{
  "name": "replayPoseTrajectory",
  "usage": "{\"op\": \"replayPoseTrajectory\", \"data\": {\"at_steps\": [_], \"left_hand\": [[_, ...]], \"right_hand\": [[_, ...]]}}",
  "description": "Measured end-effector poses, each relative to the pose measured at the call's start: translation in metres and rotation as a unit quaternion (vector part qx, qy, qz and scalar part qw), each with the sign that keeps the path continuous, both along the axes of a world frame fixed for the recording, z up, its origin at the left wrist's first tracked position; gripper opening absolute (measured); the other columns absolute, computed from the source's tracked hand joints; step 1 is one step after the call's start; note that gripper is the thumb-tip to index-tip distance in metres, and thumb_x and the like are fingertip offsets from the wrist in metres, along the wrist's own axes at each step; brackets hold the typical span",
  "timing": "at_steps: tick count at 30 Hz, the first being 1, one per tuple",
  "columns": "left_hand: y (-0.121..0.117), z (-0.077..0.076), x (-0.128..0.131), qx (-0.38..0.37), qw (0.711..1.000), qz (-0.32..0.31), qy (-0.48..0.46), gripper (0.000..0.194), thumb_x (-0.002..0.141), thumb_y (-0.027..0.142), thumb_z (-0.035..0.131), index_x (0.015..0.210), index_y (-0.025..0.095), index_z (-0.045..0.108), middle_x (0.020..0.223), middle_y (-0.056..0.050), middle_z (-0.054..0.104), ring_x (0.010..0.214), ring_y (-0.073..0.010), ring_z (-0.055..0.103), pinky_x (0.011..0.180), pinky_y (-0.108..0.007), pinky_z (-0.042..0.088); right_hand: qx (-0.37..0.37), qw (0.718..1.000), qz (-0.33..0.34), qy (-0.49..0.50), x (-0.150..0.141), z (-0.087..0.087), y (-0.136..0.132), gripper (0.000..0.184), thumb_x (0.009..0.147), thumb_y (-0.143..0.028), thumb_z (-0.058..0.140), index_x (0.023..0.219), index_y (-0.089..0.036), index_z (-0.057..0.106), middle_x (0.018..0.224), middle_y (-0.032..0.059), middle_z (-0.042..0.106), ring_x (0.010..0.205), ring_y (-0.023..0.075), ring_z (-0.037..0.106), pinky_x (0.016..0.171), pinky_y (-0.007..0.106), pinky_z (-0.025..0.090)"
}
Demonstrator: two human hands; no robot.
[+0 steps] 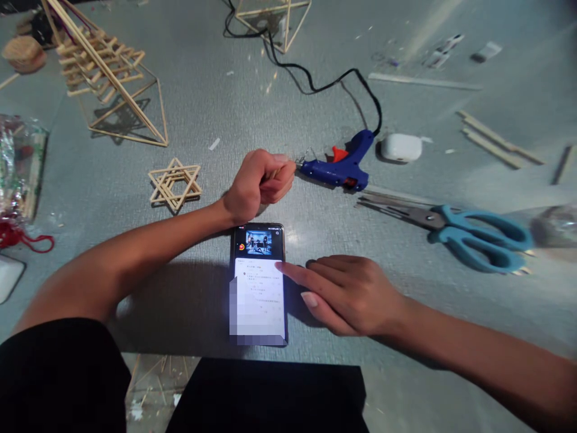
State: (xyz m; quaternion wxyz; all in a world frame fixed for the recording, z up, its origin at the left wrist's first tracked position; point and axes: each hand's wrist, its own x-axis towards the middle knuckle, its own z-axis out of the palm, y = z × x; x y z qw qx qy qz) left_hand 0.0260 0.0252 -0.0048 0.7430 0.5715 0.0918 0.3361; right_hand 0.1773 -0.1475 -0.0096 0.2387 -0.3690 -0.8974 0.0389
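Note:
My left hand (264, 183) is closed in a loose fist just above the phone, near the nozzle of a blue hot glue gun (336, 168). A tan, stick-like sliver shows between its fingers, too small to name surely. Below lies a lit smartphone (259, 288), its screen showing a picture over lines of text, partly blurred out. The index finger of my right hand (351, 291) stretches to the right side of that screen; the thumb is apart, the other fingers bent, and nothing is held. Left of my fist, a star made of small wooden sticks (175, 185) lies flat.
Blue-handled scissors (478, 234) and a white earbud case (400, 148) lie to the right. A black cord (311, 84) runs back from the glue gun. Stick-built frames (112, 78) stand at the back left. Loose wooden strips (491, 144) lie at the far right.

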Motion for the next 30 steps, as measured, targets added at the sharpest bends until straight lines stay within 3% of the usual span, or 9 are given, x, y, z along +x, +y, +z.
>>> {"op": "replayPoseTrajectory", "data": {"at_steps": [6, 12, 19, 25, 30], "left_hand": [[0.0, 0.0, 0.0, 0.007, 1.0, -0.006, -0.018, 0.062, 0.087, 0.06, 0.059, 0.049, 0.024, 0.025, 0.043, 0.009, 0.016, 0.038, -0.0057, 0.016, 0.04, -0.028, 0.014], [-0.003, 0.002, -0.001, -0.013, 1.0, 0.0, -0.024, 0.063, 0.088, 0.063, 0.055, 0.048, 0.025, 0.025, 0.042, 0.009, 0.016, 0.037, -0.005, 0.015, 0.041, -0.029, 0.012], [-0.001, -0.003, -0.001, -0.007, 1.0, 0.01, -0.01, 0.056, 0.084, 0.053, 0.058, 0.048, 0.025, 0.025, 0.045, 0.009, 0.016, 0.039, -0.0056, 0.016, 0.043, -0.029, 0.012], [-0.002, -0.003, 0.0, -0.003, 0.999, 0.019, -0.025, 0.055, 0.088, 0.05, 0.053, 0.049, 0.025, 0.024, 0.045, 0.009, 0.016, 0.039, -0.006, 0.015, 0.042, -0.028, 0.012], [-0.001, -0.001, -0.001, -0.004, 1.0, 0.011, -0.015, 0.056, 0.092, 0.05, 0.049, 0.049, 0.024, 0.025, 0.045, 0.008, 0.017, 0.039, -0.0066, 0.017, 0.041, -0.027, 0.015]], "right_hand": [[0.008, 0.996, 0.09, -0.001, 0.001, -0.006, -0.003, 0.04, 0.109, -0.032, 0.03, 0.132, -0.012, 0.056, 0.07, -0.0016, 0.06, 0.06, 0.0163, 0.053, 0.057, 0.031, 0.043], [0.023, 0.998, -0.033, -0.039, -0.001, -0.003, -0.002, 0.036, 0.108, -0.025, 0.036, 0.131, -0.009, 0.057, 0.067, -0.0021, 0.059, 0.056, 0.0133, 0.052, 0.056, 0.03, 0.04], [0.018, 0.999, -0.026, -0.027, -0.001, -0.003, -0.001, 0.038, 0.109, -0.028, 0.032, 0.134, -0.008, 0.055, 0.067, -0.0023, 0.06, 0.056, 0.0132, 0.052, 0.057, 0.029, 0.043], [0.01, 0.997, 0.074, 0.003, 0.001, -0.011, -0.005, 0.04, 0.109, -0.032, 0.033, 0.136, -0.012, 0.053, 0.071, -0.0019, 0.06, 0.06, 0.0166, 0.052, 0.058, 0.032, 0.042], [0.009, 0.999, -0.001, -0.034, 0.0, -0.003, -0.002, 0.037, 0.108, -0.029, 0.037, 0.131, -0.008, 0.057, 0.069, -0.0015, 0.061, 0.057, 0.014, 0.053, 0.058, 0.029, 0.042]]}}
